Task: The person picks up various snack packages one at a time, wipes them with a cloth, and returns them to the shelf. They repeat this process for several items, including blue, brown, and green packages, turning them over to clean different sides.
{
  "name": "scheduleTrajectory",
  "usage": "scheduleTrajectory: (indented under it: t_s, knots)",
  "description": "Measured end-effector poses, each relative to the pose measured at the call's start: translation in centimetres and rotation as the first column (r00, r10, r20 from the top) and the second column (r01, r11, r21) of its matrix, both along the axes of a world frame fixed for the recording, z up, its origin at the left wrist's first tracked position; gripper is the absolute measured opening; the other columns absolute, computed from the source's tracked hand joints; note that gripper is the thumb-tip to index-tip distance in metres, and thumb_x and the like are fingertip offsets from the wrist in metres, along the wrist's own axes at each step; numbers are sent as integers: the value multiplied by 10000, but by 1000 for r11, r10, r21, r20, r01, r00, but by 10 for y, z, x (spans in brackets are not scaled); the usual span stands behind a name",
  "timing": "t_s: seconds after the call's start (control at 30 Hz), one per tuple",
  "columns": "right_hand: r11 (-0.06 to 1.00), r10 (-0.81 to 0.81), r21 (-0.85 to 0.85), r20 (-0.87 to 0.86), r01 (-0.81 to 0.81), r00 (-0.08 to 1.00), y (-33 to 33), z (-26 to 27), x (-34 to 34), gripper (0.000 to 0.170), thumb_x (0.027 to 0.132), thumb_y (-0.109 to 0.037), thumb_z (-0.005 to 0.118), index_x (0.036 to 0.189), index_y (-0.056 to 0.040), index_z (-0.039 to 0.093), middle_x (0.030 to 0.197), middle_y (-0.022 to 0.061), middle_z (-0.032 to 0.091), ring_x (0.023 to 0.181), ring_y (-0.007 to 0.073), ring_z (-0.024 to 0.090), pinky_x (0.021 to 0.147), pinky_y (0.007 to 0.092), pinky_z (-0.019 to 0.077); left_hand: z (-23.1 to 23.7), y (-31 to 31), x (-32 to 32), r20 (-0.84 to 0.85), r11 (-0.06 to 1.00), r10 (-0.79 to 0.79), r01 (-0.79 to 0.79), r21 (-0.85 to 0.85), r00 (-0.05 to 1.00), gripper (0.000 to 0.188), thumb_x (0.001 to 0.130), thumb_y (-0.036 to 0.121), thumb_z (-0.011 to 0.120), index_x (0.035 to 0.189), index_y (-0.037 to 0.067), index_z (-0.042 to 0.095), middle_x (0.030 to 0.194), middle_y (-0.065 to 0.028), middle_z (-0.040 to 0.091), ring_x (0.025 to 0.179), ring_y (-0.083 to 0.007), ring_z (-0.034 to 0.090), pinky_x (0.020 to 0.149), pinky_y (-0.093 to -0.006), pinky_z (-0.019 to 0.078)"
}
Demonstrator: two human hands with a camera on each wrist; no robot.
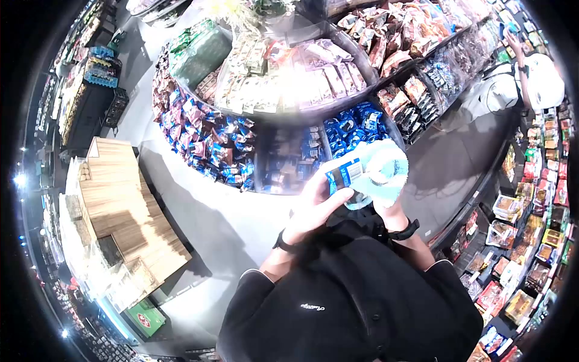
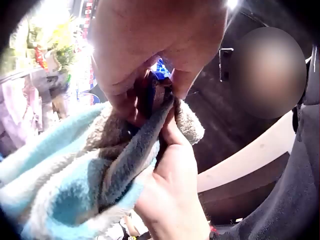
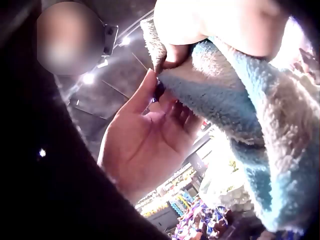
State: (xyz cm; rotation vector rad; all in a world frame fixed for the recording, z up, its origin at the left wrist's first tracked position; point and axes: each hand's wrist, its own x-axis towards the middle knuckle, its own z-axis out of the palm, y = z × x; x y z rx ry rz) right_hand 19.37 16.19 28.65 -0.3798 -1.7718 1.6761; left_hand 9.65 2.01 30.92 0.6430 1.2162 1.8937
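In the head view my left hand [image 1: 315,208] pinches a small blue packet [image 1: 345,175] with a dark printed panel, thumb over its near edge. My right hand [image 1: 391,210] grips a fluffy light-blue and white cloth [image 1: 392,166], which covers most of that hand. The cloth lies right against the packet's right side. From the left wrist, the packet [image 2: 159,90] shows as a narrow blue and dark strip between fingers and thumb, with the cloth [image 2: 75,195] draped below. In the right wrist view the cloth [image 3: 275,125] hangs from the right fingers [image 3: 220,25].
Bins of blue packets [image 1: 356,127] and mixed wrapped snacks [image 1: 205,142] stand just ahead. A wooden counter [image 1: 126,199] is at left. Shelves of packaged goods [image 1: 512,241] line the right, where a person in a white cap [image 1: 543,81] reaches toward them.
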Motion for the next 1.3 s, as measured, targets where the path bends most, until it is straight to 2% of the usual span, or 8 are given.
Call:
scheduleTrajectory:
  t_s: [0.17,0.27,0.33,0.5,0.77,0.9,1.0,1.3]
  knots:
    - [940,119,-310,-104,-146,987,15,-16,8,357,756,-71,735,1069,-38,566,1058,61,555,983,169,560,854,317,479,-3,-7,-13,-152,983,-130,108,-147,980,383,862,10,607,1239,-7,542,1167,-107,592,1081,-174,550,945,-314,420]
    - [915,402,-6,94,-403,911,21,-29,27,390,846,-103,679,1206,-16,556,1189,78,585,1060,153,558,879,317,474,-5,-5,-8,-213,968,-166,118,-222,963,401,843,50,636,1236,31,561,1153,-134,613,1047,-228,585,912,-326,438]
    - [836,458,-298,-87,-461,885,14,-22,21,428,842,-70,680,1236,-8,526,1127,69,618,1016,158,583,854,312,487,-6,-4,-9,-267,955,-209,137,-263,941,399,842,79,652,1231,46,570,1157,-147,617,1053,-255,589,904,-341,444]
    - [932,202,-300,-30,-202,979,16,-10,7,435,790,-14,711,1190,-11,540,1078,64,627,968,145,595,840,296,495,-29,-8,-13,-477,844,-428,151,-515,768,383,829,133,692,1190,55,590,1143,-166,624,1047,-294,594,893,-365,451]
    - [829,91,-542,-116,-140,989,68,-48,44,502,875,-303,616,1257,-4,487,1230,136,565,1157,263,550,1009,425,423,-100,-11,-33,-20,916,0,-8,-402,1000,374,838,40,666,1180,6,518,1063,-55,618,961,-95,574,814,-228,457]
    - [796,153,-548,-231,-258,961,90,-20,42,457,886,-463,592,1065,-46,535,1009,81,597,930,187,578,819,332,464,-183,-26,-48,-366,762,67,-284,-582,928,344,846,120,663,1152,11,548,1072,-107,627,960,-192,600,817,-317,485]
    - [738,82,-644,-213,-203,974,111,-32,63,428,909,-473,557,973,-50,571,892,67,623,814,169,610,741,295,483,-207,-20,-44,-215,724,182,-279,-631,959,318,847,106,662,1131,8,557,1038,-99,634,890,-167,617,766,-303,505]
    - [356,-5,-900,-271,-252,962,199,-100,131,548,964,-458,395,1350,-70,409,1336,100,490,1229,294,463,1032,466,381,-291,-11,-21,-518,474,274,-583,-660,810,559,759,72,706,1259,-1,468,1038,-183,621,886,-232,639,786,-363,523]
